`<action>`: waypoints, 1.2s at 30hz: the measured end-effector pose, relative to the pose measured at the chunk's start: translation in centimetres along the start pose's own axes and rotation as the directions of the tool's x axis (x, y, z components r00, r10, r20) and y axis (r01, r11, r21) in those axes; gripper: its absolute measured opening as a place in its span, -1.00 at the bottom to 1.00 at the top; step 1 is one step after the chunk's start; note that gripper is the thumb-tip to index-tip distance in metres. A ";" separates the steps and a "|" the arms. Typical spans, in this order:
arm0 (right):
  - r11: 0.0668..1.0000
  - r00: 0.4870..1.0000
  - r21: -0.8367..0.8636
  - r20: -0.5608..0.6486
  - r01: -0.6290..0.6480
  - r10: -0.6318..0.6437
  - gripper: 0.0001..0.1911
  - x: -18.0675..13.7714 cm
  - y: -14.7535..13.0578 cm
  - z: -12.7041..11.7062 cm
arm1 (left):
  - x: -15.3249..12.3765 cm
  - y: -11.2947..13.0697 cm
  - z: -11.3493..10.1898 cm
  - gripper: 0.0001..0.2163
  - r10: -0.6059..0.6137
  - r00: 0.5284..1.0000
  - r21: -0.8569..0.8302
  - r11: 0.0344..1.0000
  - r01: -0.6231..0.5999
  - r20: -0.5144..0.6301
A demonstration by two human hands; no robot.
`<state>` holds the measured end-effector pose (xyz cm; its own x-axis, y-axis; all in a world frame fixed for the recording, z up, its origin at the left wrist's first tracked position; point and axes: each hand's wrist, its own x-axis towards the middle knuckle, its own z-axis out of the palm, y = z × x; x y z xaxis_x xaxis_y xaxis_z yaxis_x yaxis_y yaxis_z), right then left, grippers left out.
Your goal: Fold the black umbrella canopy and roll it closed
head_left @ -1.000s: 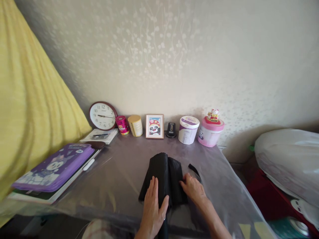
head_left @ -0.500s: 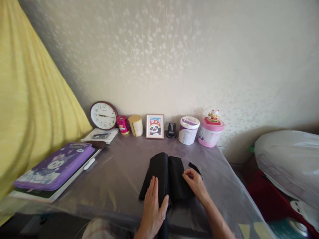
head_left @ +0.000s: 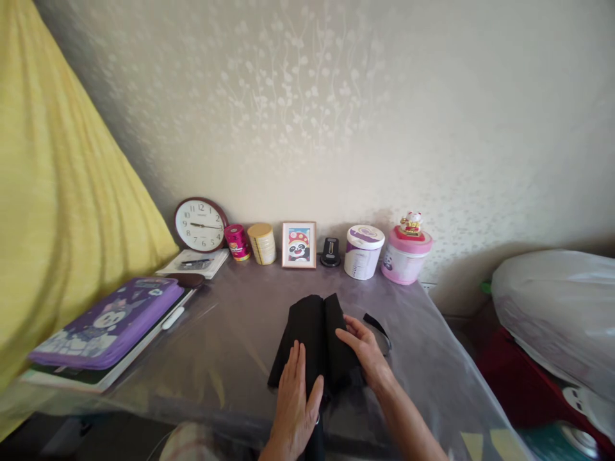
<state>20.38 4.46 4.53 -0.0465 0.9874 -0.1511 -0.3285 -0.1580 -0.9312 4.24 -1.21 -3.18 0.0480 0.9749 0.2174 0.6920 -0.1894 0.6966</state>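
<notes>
A black folding umbrella (head_left: 307, 326) lies on the table, its canopy gathered into flat panels and its dark shaft pointing toward me. On its left panel my left hand (head_left: 295, 394) rests flat, fingers stretched out together and thumb apart. My right hand (head_left: 362, 346) grips the outer edge of the right panel, thumb on top and fingers curled around the side. A thin black strap (head_left: 376, 325) sticks out just beyond that hand. Part of the shaft is hidden by my left hand.
Plastic film covers the table (head_left: 240, 333). Along the wall stand a clock (head_left: 200, 224), two cans, a framed panda picture (head_left: 298, 244), a small black device (head_left: 330, 251) and two tubs (head_left: 364, 253). At left lies a purple case (head_left: 110, 323) on books.
My right hand has moved slightly left and folded the right panel's outer edge inward, so the panel is narrower. My left hand stays in place.
</notes>
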 end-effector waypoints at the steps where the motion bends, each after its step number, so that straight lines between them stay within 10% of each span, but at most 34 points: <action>1: 1.000 1.000 0.000 0.025 0.000 0.000 -0.55 0.2 0.1 0.6 | 0.0 -0.1 0.1 -0.45 0.001 1.000 0.009 1.000 -0.001 0.000; 16: 0.907 0.997 -0.415 0.040 0.076 -0.065 -0.57 1.9 1.9 4.7 | 0.0 -1.5 0.7 -0.45 0.081 0.996 0.044 0.996 -0.080 -0.027; 26: 0.884 0.934 -0.391 0.337 0.255 -0.120 -0.72 1.9 2.6 4.3 | -0.2 -0.8 -0.2 -0.55 0.027 1.000 0.029 0.999 -0.028 0.008; 36: 0.379 0.773 -0.673 0.552 0.635 -0.315 -0.71 -0.9 4.2 4.7 | -0.2 -1.9 -4.6 -0.69 -0.033 0.997 -0.150 0.988 0.042 0.066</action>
<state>14.57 2.98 2.32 -0.4529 0.8160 0.3592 0.4812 0.5629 -0.6720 -0.42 -1.59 -1.42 0.0724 0.9862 0.1489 0.5779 -0.1632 0.7996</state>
